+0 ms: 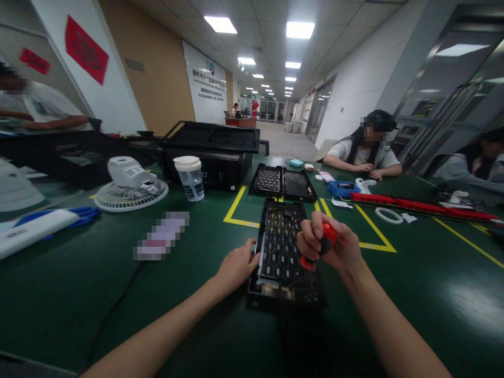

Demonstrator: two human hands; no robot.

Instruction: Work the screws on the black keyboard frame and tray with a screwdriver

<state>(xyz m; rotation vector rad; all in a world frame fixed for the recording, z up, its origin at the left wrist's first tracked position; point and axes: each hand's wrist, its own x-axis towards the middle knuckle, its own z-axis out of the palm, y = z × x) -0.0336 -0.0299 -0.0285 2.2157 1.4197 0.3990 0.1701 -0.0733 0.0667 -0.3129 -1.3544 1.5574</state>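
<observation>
Directly in front of me on the green table lies a shallow black case (275,257) with rows of dark, rounded cells inside. Some brownish parts show at its near end. My left hand (240,265) grips the case's left edge, thumb on the rim and other fingers partly hidden. Over the right side of the case, my right hand (334,241) is closed around a red and black screwdriver (329,237). The handle points up and a red collar shows below the fingers. Its tip is hard to make out against the dark case.
Beyond the case lie a similar cell-filled tray (268,179) and a black lid (298,184). To the left are a clear cup (192,184), a white fan (132,189) and a blurred phone (163,236) with a cable. A blue box (342,189) and seated people are at right.
</observation>
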